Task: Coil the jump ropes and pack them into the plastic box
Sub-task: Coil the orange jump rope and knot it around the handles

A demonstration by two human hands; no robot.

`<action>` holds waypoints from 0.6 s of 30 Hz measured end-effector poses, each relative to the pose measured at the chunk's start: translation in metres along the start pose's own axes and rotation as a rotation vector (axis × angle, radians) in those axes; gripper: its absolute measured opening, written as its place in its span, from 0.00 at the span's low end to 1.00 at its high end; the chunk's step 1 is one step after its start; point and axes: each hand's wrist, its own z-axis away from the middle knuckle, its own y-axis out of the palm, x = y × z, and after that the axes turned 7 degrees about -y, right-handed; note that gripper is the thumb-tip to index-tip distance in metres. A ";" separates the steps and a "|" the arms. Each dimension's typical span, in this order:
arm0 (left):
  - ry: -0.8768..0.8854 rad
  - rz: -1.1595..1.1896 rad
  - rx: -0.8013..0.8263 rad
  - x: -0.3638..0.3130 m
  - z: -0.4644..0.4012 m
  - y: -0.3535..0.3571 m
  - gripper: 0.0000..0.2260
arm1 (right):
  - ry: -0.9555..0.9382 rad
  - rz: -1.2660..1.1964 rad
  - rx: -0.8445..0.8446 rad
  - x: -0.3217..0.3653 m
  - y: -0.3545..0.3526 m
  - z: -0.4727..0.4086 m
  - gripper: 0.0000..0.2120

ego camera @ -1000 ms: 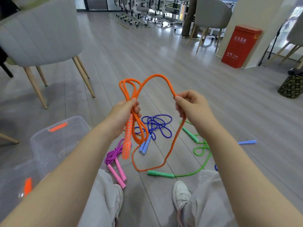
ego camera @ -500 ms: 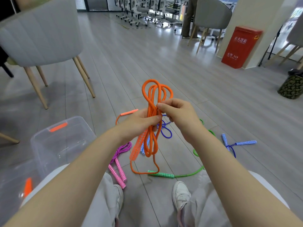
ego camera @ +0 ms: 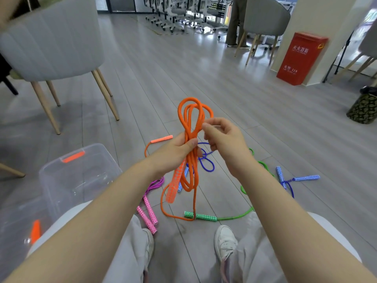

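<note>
Left hand [ego camera: 175, 152] grip is clamping the orange jump rope [ego camera: 190, 127] bundle at frame center; right hand [ego camera: 222, 137] is pinching a strand. Plastic box [ego camera: 81, 172] is sitting lower left, open floor [ego camera: 183, 74] beyond.

A red box [ego camera: 302, 58] stands on the floor at the far right, against a pale column. Its front carries white Chinese characters in an upper line, too blurred to make out with certainty. Lower down comes a second white line that ends in the number 119. Nothing else bears legible writing.
</note>
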 end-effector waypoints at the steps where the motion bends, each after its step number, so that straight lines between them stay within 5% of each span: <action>1: 0.002 0.039 -0.030 0.000 -0.001 -0.001 0.08 | 0.028 -0.010 -0.020 -0.002 -0.002 -0.003 0.02; 6: 0.043 0.306 -0.051 -0.004 -0.002 -0.010 0.07 | 0.225 0.087 0.229 -0.018 0.000 -0.004 0.12; 11: 0.064 0.681 0.047 -0.014 0.004 -0.023 0.06 | 0.187 0.084 0.529 -0.036 0.010 0.006 0.21; 18: 0.087 0.741 0.026 -0.017 0.010 -0.040 0.07 | 0.185 0.345 0.832 -0.052 0.013 0.012 0.08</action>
